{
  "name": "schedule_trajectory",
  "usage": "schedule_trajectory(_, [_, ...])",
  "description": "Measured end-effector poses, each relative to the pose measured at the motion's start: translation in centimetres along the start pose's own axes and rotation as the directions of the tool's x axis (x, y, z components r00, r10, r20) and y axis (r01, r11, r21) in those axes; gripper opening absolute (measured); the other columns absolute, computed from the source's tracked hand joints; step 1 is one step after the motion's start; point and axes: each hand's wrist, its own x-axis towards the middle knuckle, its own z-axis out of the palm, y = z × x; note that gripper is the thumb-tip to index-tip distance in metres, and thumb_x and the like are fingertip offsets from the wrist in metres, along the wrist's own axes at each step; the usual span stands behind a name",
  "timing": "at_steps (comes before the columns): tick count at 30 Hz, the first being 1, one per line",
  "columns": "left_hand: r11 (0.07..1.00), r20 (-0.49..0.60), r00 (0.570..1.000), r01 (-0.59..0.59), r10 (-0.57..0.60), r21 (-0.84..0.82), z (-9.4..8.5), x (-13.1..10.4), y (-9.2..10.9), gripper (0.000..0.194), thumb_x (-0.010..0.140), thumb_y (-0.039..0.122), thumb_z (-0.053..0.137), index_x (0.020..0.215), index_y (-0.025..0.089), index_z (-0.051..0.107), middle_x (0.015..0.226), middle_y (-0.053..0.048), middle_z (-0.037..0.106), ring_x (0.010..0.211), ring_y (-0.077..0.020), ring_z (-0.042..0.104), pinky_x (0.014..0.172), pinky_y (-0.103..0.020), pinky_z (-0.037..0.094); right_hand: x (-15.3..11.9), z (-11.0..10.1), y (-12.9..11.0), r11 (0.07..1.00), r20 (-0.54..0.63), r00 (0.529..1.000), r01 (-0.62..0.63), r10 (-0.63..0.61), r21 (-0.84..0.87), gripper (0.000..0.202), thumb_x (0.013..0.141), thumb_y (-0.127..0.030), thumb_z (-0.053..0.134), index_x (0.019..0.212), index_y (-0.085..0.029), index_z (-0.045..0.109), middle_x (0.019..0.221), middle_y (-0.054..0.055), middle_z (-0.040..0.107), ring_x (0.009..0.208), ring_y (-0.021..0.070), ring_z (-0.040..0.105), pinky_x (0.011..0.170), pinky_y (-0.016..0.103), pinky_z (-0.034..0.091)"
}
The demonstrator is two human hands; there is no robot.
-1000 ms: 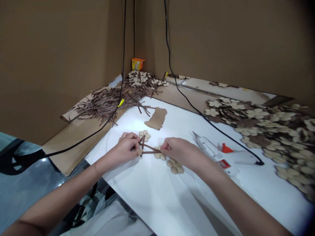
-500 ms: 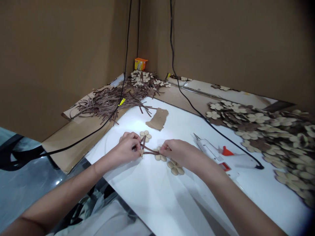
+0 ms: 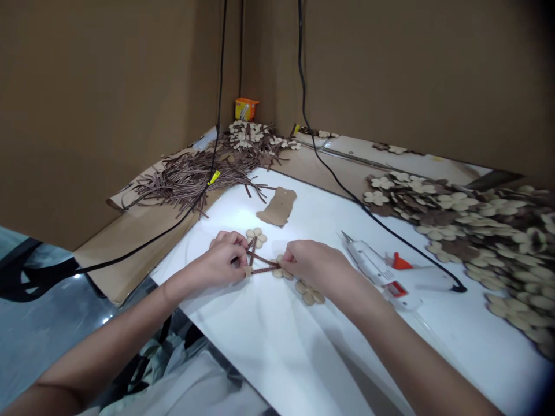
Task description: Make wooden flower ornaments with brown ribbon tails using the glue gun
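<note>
Brown cords [image 3: 265,269] stretch between my two hands over the white board. My left hand [image 3: 228,257] pinches them at the left, where a small beige piece [image 3: 248,271] shows by the fingertips. At the other end my right hand [image 3: 306,263] is closed on the cords, above a beige flower [image 3: 277,273] that it partly covers. Behind my left fingers lies another beige flower [image 3: 256,237], with cord reaching toward it. A third flower [image 3: 309,293] rests just below my right hand. Whether the cords are joined to the flowers I cannot tell.
A white glue gun [image 3: 377,268] lies right of my right hand, its black cable [image 3: 342,188] crossing the board. Brown strips [image 3: 186,179] heap up at back left, and flowers [image 3: 485,231] pile at right. A cardboard scrap [image 3: 277,207] lies ahead; cardboard walls [image 3: 390,75] stand behind.
My right hand has shifted very slightly, and the lower cord looks straighter between my hands. My left hand keeps its pinch in nearly the same place. The view has moved a little.
</note>
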Motion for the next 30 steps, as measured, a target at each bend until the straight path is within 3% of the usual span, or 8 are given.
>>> schedule_trajectory(7, [1.0, 0.0, 1.0, -0.017, 0.017, 0.017, -0.3, 0.0, -0.5, 0.012, 0.066, 0.019, 0.059, 0.056, 0.019, 0.051, 0.091, -0.002, 0.051, 0.098, -0.0215, 0.041, 0.088, -0.033, 0.038, 0.3, -0.2, -0.3, 0.998, 0.0, 0.999, 0.034, -0.034, -0.054, 0.012, 0.071, -0.015, 0.048, 0.061, -0.017, 0.056, 0.067, 0.007, 0.063, 0.061, 0.0182, 0.06, 0.048, 0.025, 0.026])
schedule_trajectory(13, [0.996, 0.014, 0.998, -0.063, 0.062, 0.062, -2.2, -1.0, -0.3, 0.008, 0.07, 0.018, 0.054, 0.062, 0.019, 0.053, 0.087, -0.002, 0.054, 0.093, -0.0201, 0.045, 0.084, -0.032, 0.04, -0.6, -0.6, -0.8, 0.995, -0.026, 0.998, 0.053, -0.055, -0.078, 0.014, 0.074, -0.013, 0.049, 0.064, -0.016, 0.059, 0.072, 0.007, 0.066, 0.064, 0.0167, 0.061, 0.047, 0.024, 0.026])
schedule_trajectory(17, [0.983, -0.129, 0.987, -0.078, 0.1, 0.167, -3.9, -1.5, 0.1, 0.014, 0.078, 0.025, 0.05, 0.066, 0.019, 0.054, 0.084, -0.003, 0.056, 0.091, -0.02, 0.048, 0.084, -0.033, 0.04, -0.7, -0.6, -0.5, 0.995, -0.048, 0.998, 0.047, -0.051, -0.088, 0.016, 0.074, -0.011, 0.049, 0.063, -0.017, 0.059, 0.07, 0.005, 0.067, 0.062, 0.0147, 0.061, 0.046, 0.023, 0.025])
schedule_trajectory(20, [0.941, -0.19, 0.959, -0.143, 0.208, 0.307, -4.7, -2.0, 0.3, 0.017, 0.084, 0.027, 0.046, 0.075, 0.02, 0.058, 0.091, -0.004, 0.059, 0.094, -0.0207, 0.049, 0.085, -0.034, 0.039, -0.6, -0.4, 0.2, 0.995, -0.061, 0.996, 0.057, -0.062, -0.079, 0.018, 0.074, -0.011, 0.05, 0.059, -0.017, 0.058, 0.068, 0.005, 0.067, 0.061, 0.0141, 0.061, 0.046, 0.023, 0.025])
schedule_trajectory(23, [0.874, -0.091, 0.938, -0.274, 0.335, 0.4, -4.3, -2.4, 0.6, 0.018, 0.084, 0.018, 0.044, 0.091, 0.021, 0.06, 0.106, -0.005, 0.061, 0.109, -0.0226, 0.046, 0.093, -0.036, 0.036, -0.7, -0.2, 0.7, 0.996, -0.047, 0.997, 0.065, -0.068, -0.054, 0.023, 0.076, -0.013, 0.049, 0.056, -0.017, 0.058, 0.058, 0.003, 0.065, 0.053, 0.0128, 0.059, 0.046, 0.022, 0.027])
schedule_trajectory(26, [0.814, 0.039, 0.914, -0.379, 0.405, 0.44, -2.7, -2.7, 1.1, 0.034, 0.082, 0.011, 0.044, 0.112, 0.024, 0.055, 0.123, -0.004, 0.056, 0.126, -0.0251, 0.035, 0.101, -0.041, 0.03, -0.8, -0.1, 0.8, 0.997, -0.043, 0.997, 0.063, -0.065, -0.04, 0.024, 0.077, -0.013, 0.048, 0.057, -0.017, 0.061, 0.053, 0.002, 0.063, 0.049, 0.0123, 0.058, 0.047, 0.022, 0.03])
schedule_trajectory(30, [0.75, 0.196, 0.859, -0.51, 0.473, 0.422, -0.7, -1.9, 1.9, 0.046, 0.085, 0.02, 0.044, 0.131, 0.027, 0.041, 0.136, -0.002, 0.046, 0.134, -0.0264, 0.025, 0.108, -0.044, 0.019, -1.1, 0.1, 0.5, 0.996, -0.08, 0.995, 0.06, -0.065, -0.069, 0.018, 0.076, -0.011, 0.05, 0.068, -0.015, 0.065, 0.068, 0.008, 0.069, 0.06, 0.0151, 0.062, 0.05, 0.022, 0.032])
